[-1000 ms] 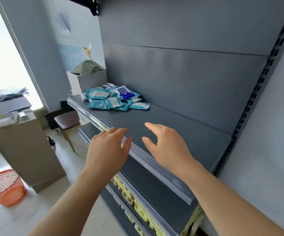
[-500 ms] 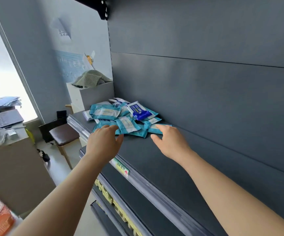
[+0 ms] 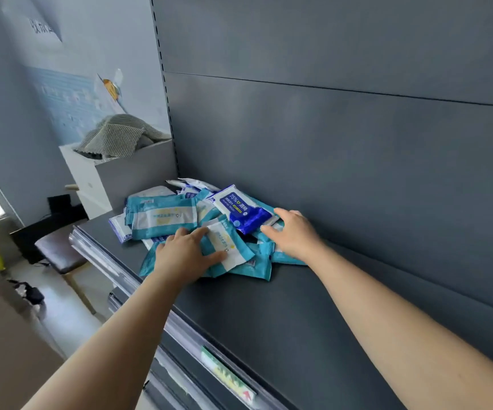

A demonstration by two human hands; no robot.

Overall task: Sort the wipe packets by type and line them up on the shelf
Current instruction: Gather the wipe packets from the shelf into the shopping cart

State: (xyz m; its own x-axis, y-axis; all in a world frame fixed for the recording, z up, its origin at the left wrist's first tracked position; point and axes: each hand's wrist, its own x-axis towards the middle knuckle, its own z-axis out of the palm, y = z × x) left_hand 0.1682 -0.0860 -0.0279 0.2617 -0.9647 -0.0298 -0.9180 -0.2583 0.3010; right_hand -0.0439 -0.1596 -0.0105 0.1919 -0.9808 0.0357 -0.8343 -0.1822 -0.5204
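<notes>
Wipe packets (image 3: 180, 220) are heaped unsorted at the left end of the grey shelf (image 3: 298, 321), close to the back panel. The left hand (image 3: 186, 255) is laid flat on a teal-and-white packet (image 3: 229, 247) at the heap's near edge, fingers spread, nothing gripped. The right hand (image 3: 295, 235) is held with fingers straight and apart, fingertips at the edge of a dark blue packet (image 3: 242, 210) lying on top.

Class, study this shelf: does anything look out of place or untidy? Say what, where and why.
Yes. The wipe packets lie in a jumbled, overlapping heap at the left end of the shelf, tilted every way. Types are mixed: a dark blue packet sits atop teal packets. The left hand and right hand rest on it.
</notes>
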